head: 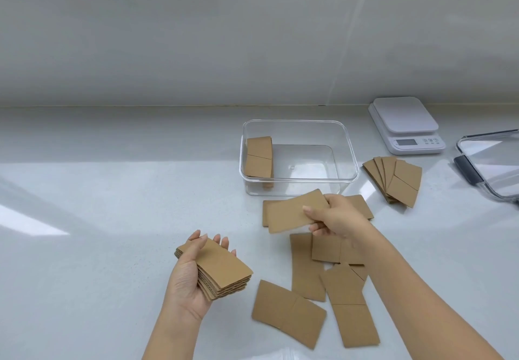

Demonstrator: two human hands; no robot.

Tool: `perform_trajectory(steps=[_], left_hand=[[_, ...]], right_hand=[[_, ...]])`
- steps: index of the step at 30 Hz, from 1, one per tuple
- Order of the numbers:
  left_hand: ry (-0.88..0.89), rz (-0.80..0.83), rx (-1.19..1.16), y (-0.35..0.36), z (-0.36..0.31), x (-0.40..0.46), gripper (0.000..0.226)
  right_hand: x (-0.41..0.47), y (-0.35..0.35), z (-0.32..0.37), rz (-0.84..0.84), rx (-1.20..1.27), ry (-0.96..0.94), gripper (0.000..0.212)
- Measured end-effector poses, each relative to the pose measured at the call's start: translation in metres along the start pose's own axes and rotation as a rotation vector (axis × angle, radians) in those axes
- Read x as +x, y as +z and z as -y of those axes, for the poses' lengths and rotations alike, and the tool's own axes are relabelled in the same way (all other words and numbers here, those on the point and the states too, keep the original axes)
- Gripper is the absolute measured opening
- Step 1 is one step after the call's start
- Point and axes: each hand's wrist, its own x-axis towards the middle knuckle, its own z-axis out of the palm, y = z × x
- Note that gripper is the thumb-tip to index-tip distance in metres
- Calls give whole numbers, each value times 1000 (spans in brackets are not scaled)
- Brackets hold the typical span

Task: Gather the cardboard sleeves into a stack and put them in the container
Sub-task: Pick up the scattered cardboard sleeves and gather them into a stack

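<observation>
My left hand (186,281) lies palm up and holds a stack of brown cardboard sleeves (222,274) above the counter. A single sleeve (292,213) is pinched in my right hand (337,215), lifted just in front of the clear plastic container (351,149). Inside the container, a stack of sleeves (259,157) stands against its left wall. Several loose sleeves (289,312) lie flat on the counter below my right arm. A fanned pile of sleeves (396,181) rests to the right of the container.
A white kitchen scale (407,123) stands at the back right. A clear lid with a dark clip (488,163) lies at the right edge. A tiled wall rises behind the white counter (112,191).
</observation>
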Motion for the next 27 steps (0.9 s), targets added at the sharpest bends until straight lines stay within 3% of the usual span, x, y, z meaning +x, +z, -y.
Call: perform_trajectory(steps=[3, 9, 13, 17, 21, 23, 27], left_hand=[[-14, -2, -1, 2, 1, -1, 15], [-18, -16, -4, 0, 1, -3, 17], [-16, -33, -7, -2, 1, -1, 17], [-18, -29, -7, -3, 2, 0, 19], [-16, -28, -11, -5, 0, 1, 19], [-13, -28, -15, -4, -2, 0, 19], [12, -31, -24, -6, -7, -2, 17]], right_hand=[[18, 12, -7, -140, 76, 15, 27], [38, 35, -10, -336, -290, 80, 59], [44, 45, -11, -353, -484, 89, 54], [45, 50, -7, -394, -598, 19, 64], [39, 58, -10, -396, -580, -59, 39], [32, 60, -11, -377, -484, -130, 43], [15, 51, -8, -166, -307, -246, 37]])
